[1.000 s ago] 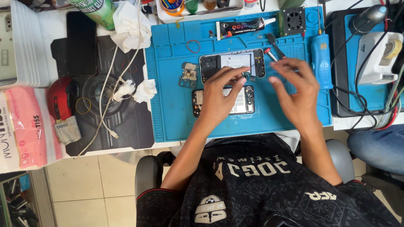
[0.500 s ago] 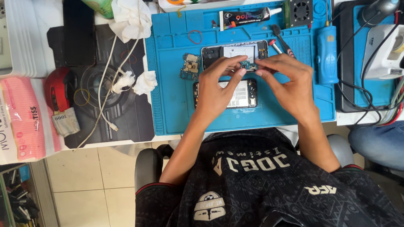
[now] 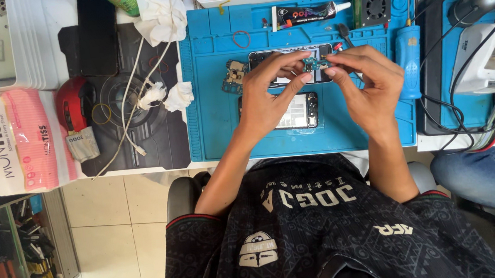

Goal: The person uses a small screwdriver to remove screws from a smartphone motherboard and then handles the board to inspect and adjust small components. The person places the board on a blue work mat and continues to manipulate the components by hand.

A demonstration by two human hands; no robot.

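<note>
A phone (image 3: 292, 65) lies opened on the blue mat (image 3: 217, 124), its back facing up, and a second opened phone (image 3: 299, 111) lies just below it, nearer the person. A larger circuit board (image 3: 234, 74) is already out and rests on the mat to the left of the upper phone. So the disassembly looks well along: the boards are out of the housings, and nothing in view shows reassembly begun. A black glue tube (image 3: 308, 15) lies unused at the top of the mat, and a blue screwdriver (image 3: 409, 61) rests at the mat's right edge.

Both hands are raised just above the upper phone and meet over it. The left hand (image 3: 267, 96) pinches one end of a small board (image 3: 314, 64) between thumb and fingertips, the remaining fingers curled loosely. The right hand (image 3: 367, 85) grips the other end the same way, fingers closed on it. The small board hangs between the two hands, clear of the mat, over the upper phone. Whether the part is fully free of any cable is too small to tell.
</note>
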